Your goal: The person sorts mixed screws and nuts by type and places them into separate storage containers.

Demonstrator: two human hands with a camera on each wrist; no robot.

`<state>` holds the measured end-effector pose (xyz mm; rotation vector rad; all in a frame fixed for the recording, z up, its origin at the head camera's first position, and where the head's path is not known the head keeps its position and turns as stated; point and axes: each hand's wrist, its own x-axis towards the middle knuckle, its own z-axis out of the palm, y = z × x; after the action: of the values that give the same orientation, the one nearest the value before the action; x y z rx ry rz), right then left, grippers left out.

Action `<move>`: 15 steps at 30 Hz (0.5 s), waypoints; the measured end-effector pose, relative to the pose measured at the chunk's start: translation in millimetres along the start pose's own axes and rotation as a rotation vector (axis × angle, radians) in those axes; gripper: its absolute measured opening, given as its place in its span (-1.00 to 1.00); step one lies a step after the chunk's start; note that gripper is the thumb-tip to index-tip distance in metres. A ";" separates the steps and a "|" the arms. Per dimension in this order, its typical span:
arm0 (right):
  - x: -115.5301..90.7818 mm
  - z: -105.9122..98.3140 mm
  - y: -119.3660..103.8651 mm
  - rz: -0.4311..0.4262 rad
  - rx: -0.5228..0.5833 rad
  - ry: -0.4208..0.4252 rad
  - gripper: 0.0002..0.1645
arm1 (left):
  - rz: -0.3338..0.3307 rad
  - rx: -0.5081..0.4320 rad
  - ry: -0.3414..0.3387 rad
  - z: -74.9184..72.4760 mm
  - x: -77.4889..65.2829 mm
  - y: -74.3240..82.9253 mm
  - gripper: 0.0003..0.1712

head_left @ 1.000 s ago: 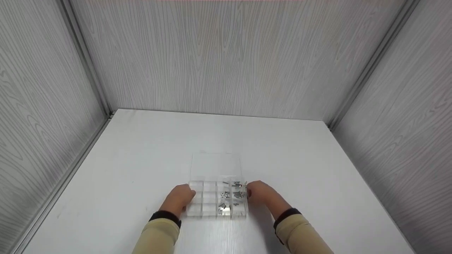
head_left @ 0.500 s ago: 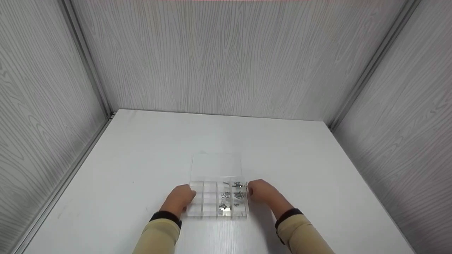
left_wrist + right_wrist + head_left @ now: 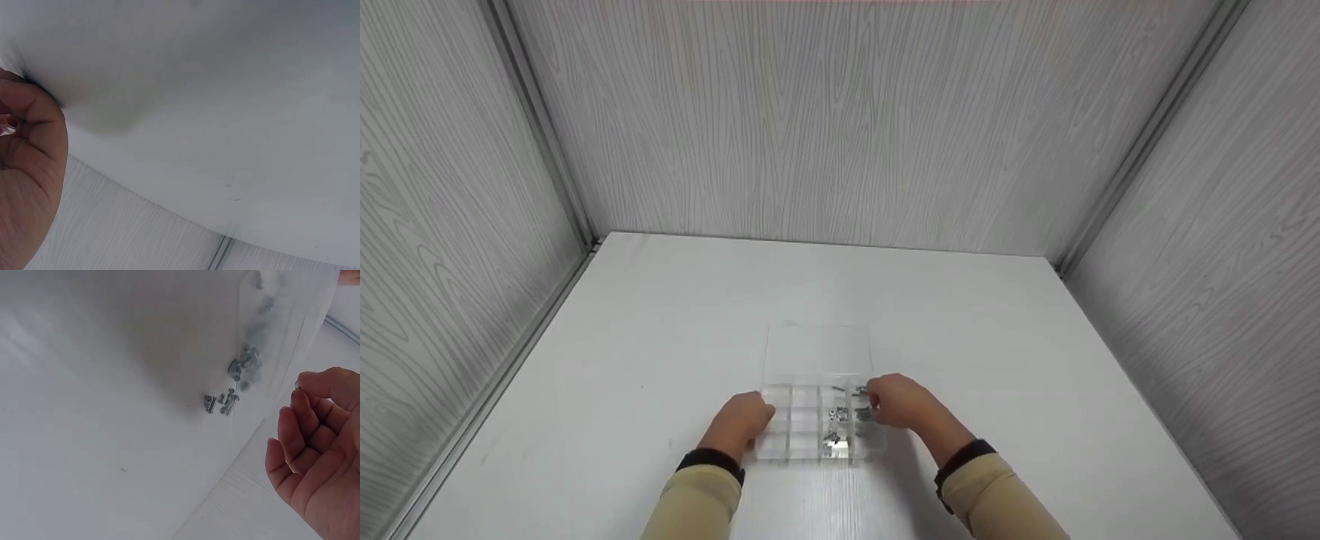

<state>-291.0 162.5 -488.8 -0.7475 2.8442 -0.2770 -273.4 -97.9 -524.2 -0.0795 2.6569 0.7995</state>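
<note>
A clear plastic compartment box (image 3: 805, 424) lies on the white table, its transparent lid (image 3: 817, 351) folded back behind it. My left hand (image 3: 745, 418) grips the box's left side with curled fingers, also seen at the edge of the left wrist view. My right hand (image 3: 898, 401) is over the right-hand column of compartments. In the right wrist view its thumb and forefinger pinch a small silvery metal piece (image 3: 297, 385), mostly hidden by the fingertips. Small screws (image 3: 863, 413) lie in the right column, and nuts (image 3: 838, 414) in the column beside it.
The white tabletop (image 3: 675, 315) extends around the box. Pale wood-grain panels stand at the back (image 3: 840, 127), the left (image 3: 442, 187) and the right (image 3: 1207, 247), with grey metal strips in the corners.
My right hand has moved left from beside the box's right edge to over its right compartments. The left hand and the box have stayed in place.
</note>
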 end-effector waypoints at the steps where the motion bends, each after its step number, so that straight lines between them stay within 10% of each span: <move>1: 0.3 1.3 -3.3 -0.013 -0.006 -0.003 -0.88 | 0.000 -0.003 -0.002 0.3 0.3 0.0 -0.60; 15: -0.2 14.1 -33.7 -0.152 -0.104 -0.051 -0.91 | 0.003 -0.021 0.005 2.2 0.5 2.3 -0.64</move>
<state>-272.0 132.0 -494.7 -0.9799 2.7755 -0.1300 -273.5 -94.7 -524.8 -0.0830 2.6538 0.8290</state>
